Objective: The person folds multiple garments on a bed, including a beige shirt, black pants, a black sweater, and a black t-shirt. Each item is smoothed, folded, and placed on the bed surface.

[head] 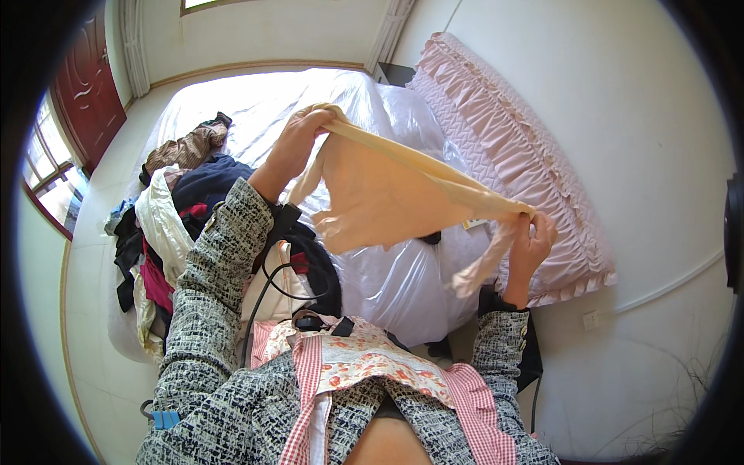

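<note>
Stretched between my two hands is a peach-coloured thin garment (383, 192), held up in the air above the bed. My left hand (299, 136) pinches one upper corner, higher and farther from me. On the right and lower, my right hand (535, 235) grips the other corner. What looks like a sleeve dangles below each hand, and the body of the cloth sags between them. Beneath it lies the bed (383, 290), covered in shiny clear plastic sheeting over white. A small dark thing on the bed is mostly hidden by the garment.
A heap of mixed clothes (168, 226) covers the bed's left side. Against the right wall leans a pink quilted, ruffled headboard cover (523, 168). A black cable (256, 308) runs by my left arm. A dark red door (87, 87) is at far left.
</note>
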Tool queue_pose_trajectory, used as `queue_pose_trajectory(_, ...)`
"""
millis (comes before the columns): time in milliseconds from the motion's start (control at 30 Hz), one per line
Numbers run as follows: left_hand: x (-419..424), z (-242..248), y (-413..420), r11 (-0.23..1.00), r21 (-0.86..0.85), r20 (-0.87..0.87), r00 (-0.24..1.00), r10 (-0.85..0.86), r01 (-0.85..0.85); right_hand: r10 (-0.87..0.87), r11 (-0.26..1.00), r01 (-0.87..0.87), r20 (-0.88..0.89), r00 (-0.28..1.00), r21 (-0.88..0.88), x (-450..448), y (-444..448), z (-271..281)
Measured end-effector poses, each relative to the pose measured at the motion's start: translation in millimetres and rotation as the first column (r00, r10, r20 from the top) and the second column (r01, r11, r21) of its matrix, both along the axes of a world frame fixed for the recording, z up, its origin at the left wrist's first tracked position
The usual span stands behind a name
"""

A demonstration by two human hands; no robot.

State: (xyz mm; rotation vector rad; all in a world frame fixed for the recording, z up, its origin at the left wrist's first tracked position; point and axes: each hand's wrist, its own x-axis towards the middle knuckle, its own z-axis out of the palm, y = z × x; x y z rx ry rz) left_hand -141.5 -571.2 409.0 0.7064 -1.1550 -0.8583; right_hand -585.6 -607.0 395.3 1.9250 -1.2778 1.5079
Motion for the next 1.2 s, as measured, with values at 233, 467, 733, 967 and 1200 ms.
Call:
queue_pose_trajectory(233,-1,-11,-3,0.954,0.195,-0.078,0.973,-0.218,0.229,0.263,0.469,-0.883,0.958,0.112,-0.026,-17,10,-22)
queue_pose_trajectory(467,-7,-47,-44,0.963,-0.118,0.019,0.969,0.245,-0.241,0.173,0.14,-0.986,0.983,-0.062,-0.087,41,86,-10)
queue_pose_trajectory(733,-39,-77,-74,0.941,-0.086,-0.603,0.768,0.213,-0.328,0.984,-0.161,-0.742,0.161,-0.073,0.651,189,151,34)
queue_pose_trajectory(967,-159,-42,-16,0.787,-0.393,-0.091,0.872,0.48,-0.475,0.613,0.551,-0.74,0.415,0.673,0.386,137,51,37)
queue_pose_trajectory(1200,-219,-73,-1,0.941,-0.303,-0.319,0.947,0.046,-0.147,0.48,0.135,-0.933,0.801,0.357,0.334,112,43,-18)
